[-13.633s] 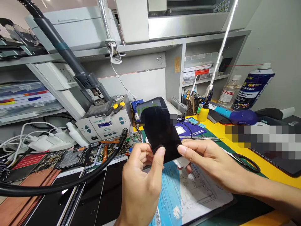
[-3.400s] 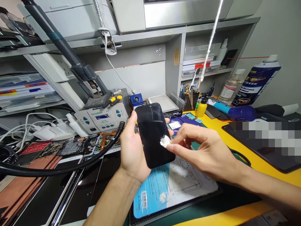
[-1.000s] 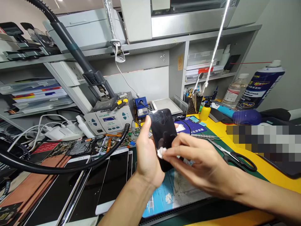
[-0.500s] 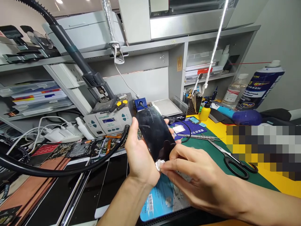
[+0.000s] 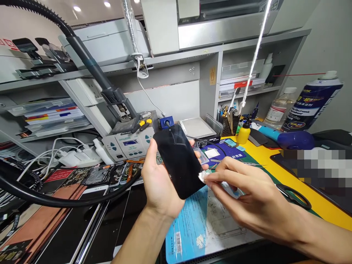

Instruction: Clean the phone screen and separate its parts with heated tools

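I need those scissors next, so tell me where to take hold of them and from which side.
Take the scissors by the black loop handles, coming from the right and above. They lie flat on the mat, handles to the right; the blade end is hidden behind the right hand. That hand pinches a white wipe, so it would have to let that go first.

Your one head camera looks forward and down, close over your hands, across the cluttered bench toward the shelves
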The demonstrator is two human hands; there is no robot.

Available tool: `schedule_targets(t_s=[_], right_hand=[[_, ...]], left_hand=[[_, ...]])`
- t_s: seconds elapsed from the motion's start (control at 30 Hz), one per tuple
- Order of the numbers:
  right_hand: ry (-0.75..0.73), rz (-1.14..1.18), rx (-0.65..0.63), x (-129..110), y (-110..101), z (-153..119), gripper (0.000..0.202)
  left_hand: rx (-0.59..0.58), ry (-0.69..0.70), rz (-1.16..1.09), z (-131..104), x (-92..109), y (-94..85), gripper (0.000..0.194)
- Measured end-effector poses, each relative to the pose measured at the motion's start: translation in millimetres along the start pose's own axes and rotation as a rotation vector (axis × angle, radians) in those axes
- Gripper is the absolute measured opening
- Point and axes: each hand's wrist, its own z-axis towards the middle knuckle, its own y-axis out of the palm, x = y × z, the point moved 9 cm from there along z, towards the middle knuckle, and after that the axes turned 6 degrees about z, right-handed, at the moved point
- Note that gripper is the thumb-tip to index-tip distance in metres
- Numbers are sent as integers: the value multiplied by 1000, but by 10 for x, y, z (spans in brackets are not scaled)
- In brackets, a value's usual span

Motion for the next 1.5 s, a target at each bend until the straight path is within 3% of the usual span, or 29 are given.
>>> schedule_targets(t_s=[0.2, 0.43, 0.63, 0.9, 1.13, 1.23, 1.4, 1.5], right_hand=[[18, -4, 2, 26, -6, 3, 24], [22, 5, 11, 11, -38, 19, 22], [-4, -18, 26, 29, -50, 41, 23], [-42, -89, 142, 37, -189, 75, 25], [-142, -157, -193, -144, 251, -60, 28], [-150, -154, -159, -152, 219, -36, 27], [-77, -100, 68, -14, -60, 63, 22], [-109, -119, -74, -61, 102, 25, 23]], left_hand=[[10, 9, 42, 15, 17, -49, 68], [-52, -17, 35, -21, -16, 16, 68], [18, -49, 45, -40, -55, 17, 67], [-14, -56, 51, -51, -204, 180, 55], [109, -53, 114, -18, -202, -8, 61], [98, -65, 113, -33, -227, 16, 61], [-15, -27, 50, -42, -245, 162, 51], [27, -60, 58, -24, -268, 80, 57]])
